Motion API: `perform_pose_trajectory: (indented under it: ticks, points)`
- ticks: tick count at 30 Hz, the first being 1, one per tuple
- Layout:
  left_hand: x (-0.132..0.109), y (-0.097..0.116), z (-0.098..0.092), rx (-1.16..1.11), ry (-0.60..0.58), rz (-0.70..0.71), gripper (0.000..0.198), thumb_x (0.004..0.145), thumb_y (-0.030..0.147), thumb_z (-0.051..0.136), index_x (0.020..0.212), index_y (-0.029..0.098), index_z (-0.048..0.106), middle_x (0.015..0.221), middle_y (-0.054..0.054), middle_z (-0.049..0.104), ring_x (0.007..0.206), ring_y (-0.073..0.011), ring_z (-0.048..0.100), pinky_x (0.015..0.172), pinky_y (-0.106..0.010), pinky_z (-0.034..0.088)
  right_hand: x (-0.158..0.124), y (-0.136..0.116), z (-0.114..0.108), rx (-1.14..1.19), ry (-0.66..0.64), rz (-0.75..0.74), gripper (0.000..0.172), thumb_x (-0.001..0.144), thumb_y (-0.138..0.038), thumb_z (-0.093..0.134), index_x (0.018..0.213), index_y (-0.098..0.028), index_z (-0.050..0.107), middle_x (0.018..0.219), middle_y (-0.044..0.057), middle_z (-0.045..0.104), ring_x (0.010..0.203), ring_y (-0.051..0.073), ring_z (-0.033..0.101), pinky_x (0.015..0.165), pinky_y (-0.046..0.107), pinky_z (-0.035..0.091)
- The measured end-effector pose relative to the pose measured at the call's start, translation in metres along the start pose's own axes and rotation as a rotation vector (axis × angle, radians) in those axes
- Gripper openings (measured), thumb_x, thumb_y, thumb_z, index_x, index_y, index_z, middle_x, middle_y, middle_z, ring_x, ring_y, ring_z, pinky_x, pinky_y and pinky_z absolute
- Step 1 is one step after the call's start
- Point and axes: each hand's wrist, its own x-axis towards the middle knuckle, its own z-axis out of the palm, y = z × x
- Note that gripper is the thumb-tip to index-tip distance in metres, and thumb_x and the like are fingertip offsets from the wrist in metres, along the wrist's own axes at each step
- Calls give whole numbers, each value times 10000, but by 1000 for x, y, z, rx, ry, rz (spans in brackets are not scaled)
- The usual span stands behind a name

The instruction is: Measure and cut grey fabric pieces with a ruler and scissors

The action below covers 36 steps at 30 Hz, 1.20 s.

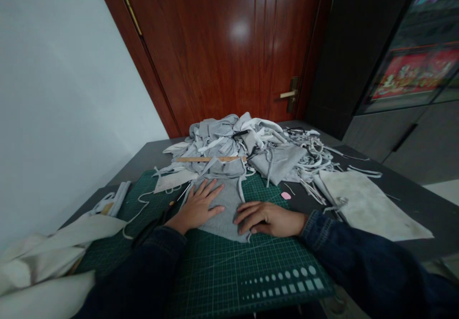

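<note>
Head view of a work table, left to right. Far left, a white cloth lies in soft folds, cut off by the frame. Beyond it are a bundle of white strips and a thin white cord. A dark object lies partly under the left sleeve; it may be scissors, but too little shows to tell.

Centre, a green cutting mat carries a grey fabric piece. The left hand is open, palm down, with fingers spread on the fabric. The right hand is open too, fingers gently curved, resting across the fabric's right edge. Neither hand pinches or grips. The fabric appears light, soft and limp, so it would likely shift and crease easily; its flat edges, held with both hands, seem the best hold.

Behind, a heap of grey and white scraps bears a wooden ruler. The fabric's far end meets the heap, and where it stops is hard to make out.

Right, a small pink scrap lies near a stained white sheet on the table.
</note>
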Motion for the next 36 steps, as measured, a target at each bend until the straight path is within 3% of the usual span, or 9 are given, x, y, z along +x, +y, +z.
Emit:
perform_pose_trajectory:
  ticks: [5,11,16,19,22,24,27,30,36]
  points:
    - [-2,1,-3,-9,6,5,715,1047,557,571,1676,336,314,1773,-78,224,1629,-395,178,1261,-709,166,-3,0,3,154,87,30,157,1030,-232,674,1059,-198,825,1156,106,805,1235,232,691,1116,406,490]
    - [-3,1,-3,-28,9,14,704,1048,551,574,1670,326,333,1770,-92,235,1622,-406,196,1245,-737,174,5,-1,18,-45,206,102,191,909,-261,832,782,-176,717,985,80,762,945,213,707,864,325,535]
    - [-8,11,-9,-43,30,17,697,1032,491,627,1653,289,383,1756,-106,286,1615,-403,226,1258,-728,155,8,-8,17,-75,62,45,129,974,-166,739,1093,-205,768,1209,96,721,1161,230,655,1032,368,465]
    - [-21,16,-21,-57,45,21,696,1002,455,678,1631,293,427,1725,-56,382,1588,-302,327,1313,-530,205,5,-10,13,-33,10,44,221,1019,-151,669,1197,-234,771,1294,91,711,1229,228,630,1101,394,413]
    - [-50,4,-38,-56,107,-136,468,1088,365,472,1534,244,548,1565,-61,590,1438,-221,531,1228,-356,371,4,-7,13,4,11,68,247,1028,-148,649,1203,-254,787,1327,75,719,1236,228,625,1091,394,422]
    - [-74,-17,-48,-33,157,-349,450,1094,265,304,1333,167,673,1364,-140,699,1275,-269,642,1124,-412,465,4,-5,14,16,21,73,243,1039,-166,638,1194,-262,798,1332,68,727,1225,226,628,1078,392,435]
    - [-109,-50,-57,-43,63,-536,261,963,246,514,1096,173,726,1114,-135,753,1016,-303,725,899,-410,559,5,-3,16,20,37,69,235,1056,-193,619,1183,-254,808,1322,72,737,1199,222,638,1055,383,451]
    - [-129,-67,-56,-89,-64,-570,348,850,246,648,1182,152,698,1083,-119,761,943,-282,746,840,-361,563,5,0,15,1,49,59,271,1082,-188,563,1165,-243,815,1322,79,743,1163,215,657,1028,377,460]
    - [-127,-60,-49,-120,-146,-570,535,796,212,590,1322,126,624,1120,-177,766,989,-354,754,850,-424,537,7,7,16,-19,99,10,308,1089,-140,522,1139,-208,819,1285,102,769,1166,208,703,1022,370,470]
